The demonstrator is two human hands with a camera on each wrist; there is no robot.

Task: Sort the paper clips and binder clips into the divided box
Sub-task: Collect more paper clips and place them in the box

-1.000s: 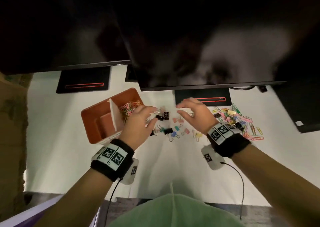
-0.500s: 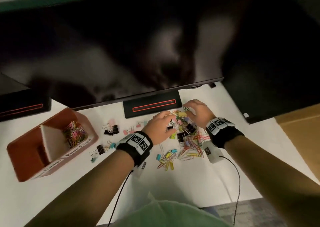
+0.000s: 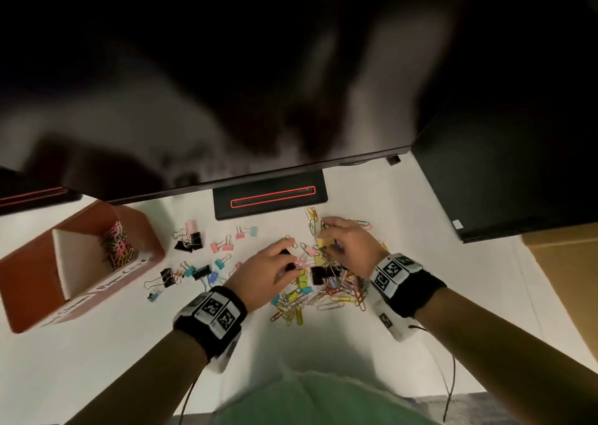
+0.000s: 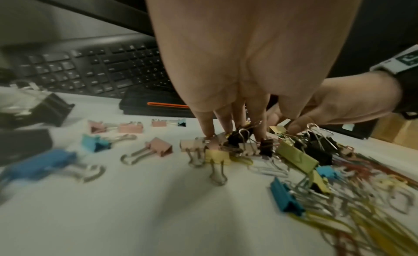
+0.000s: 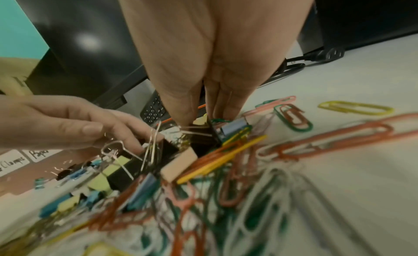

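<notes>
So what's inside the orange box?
One compartment of the orange divided box holds a heap of colourful paper clips. The white-walled compartment beside it looks empty, though its near wall hides part of the floor. No binder clips show inside.

White desk [image 3: 97, 360] under dim light; dark monitor [image 3: 226, 84] looming along its far edge; black keyboard [image 4: 90, 66] beneath; cardboard box [image 3: 566, 279] off the right edge.
</notes>
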